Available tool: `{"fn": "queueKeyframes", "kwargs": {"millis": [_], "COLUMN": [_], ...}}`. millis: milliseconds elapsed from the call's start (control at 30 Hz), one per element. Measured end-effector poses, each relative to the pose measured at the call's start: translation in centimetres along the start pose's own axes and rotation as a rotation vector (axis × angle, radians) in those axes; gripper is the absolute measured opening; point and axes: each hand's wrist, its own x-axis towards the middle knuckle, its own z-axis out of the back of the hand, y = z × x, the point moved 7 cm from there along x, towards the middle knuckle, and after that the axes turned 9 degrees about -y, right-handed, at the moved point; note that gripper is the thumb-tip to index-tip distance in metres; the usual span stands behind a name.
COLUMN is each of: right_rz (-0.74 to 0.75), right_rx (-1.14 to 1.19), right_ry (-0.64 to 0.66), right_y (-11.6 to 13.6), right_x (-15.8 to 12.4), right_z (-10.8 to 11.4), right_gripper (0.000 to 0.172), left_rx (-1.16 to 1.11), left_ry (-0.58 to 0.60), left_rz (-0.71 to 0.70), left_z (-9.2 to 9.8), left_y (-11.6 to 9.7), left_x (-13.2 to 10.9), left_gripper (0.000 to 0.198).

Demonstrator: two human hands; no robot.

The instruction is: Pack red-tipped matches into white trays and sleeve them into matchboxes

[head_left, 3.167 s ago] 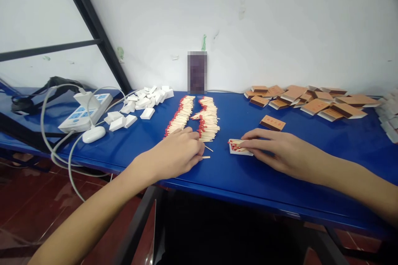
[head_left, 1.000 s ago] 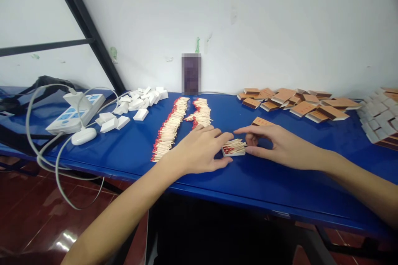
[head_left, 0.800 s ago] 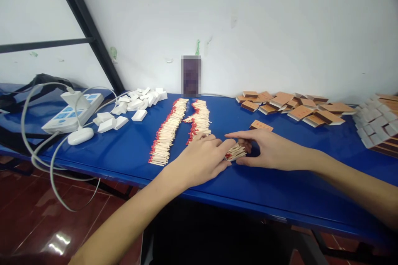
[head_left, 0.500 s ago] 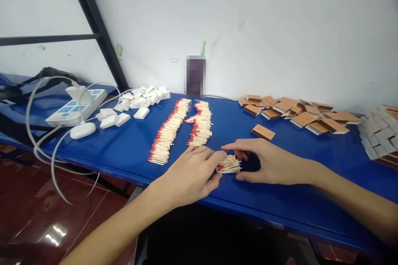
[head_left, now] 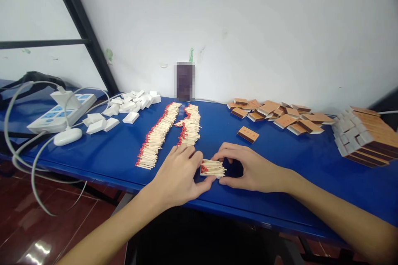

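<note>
A small white matchbox tray point(head_left: 205, 174) full of red-headed matches point(head_left: 215, 168) lies at the table's front, between both hands. My left hand point(head_left: 180, 176) grips its left end, thumb along the near side and fingers at the far side. From the right, my right hand point(head_left: 251, 169) curves round the other end, thumb near the front corner and fingertips at the back; some match ends stick out there. Behind the left hand lie two long rows of loose matches, the left row point(head_left: 158, 136) and the shorter right row point(head_left: 189, 126).
White empty-looking trays point(head_left: 130, 117) are heaped at the back left, beside a power strip point(head_left: 52, 118) with cables. Orange matchbox sleeves point(head_left: 284, 121) lie scattered at the back right; one sleeve point(head_left: 248, 134) sits apart. A stack of matchboxes point(head_left: 370, 136) stands far right.
My right hand has closed in on the tray's right end, its thumb and fingers now at the tray. My left thumb has shifted along the near side. The whole view has swung right.
</note>
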Motion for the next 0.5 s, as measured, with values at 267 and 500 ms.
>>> {"fn": "queueKeyframes", "kwargs": {"millis": [267,500], "right_rz": [-0.013,-0.016], "right_rx": [-0.015,-0.029], "right_ry": [-0.003,0.002], "right_y": [0.14,-0.17], "right_x": [0.01,0.06], "right_z": [-0.02,-0.28], "right_gripper": [0.033,0.033], "left_rx": [-0.155,-0.244], "left_ry": [-0.002,-0.004], "left_rz": [-0.067,-0.121], "left_z": [0.28,0.51], "left_y": [-0.5,-0.72], "left_x": [-0.29,-0.58], "left_gripper": [0.019,0.013]}}
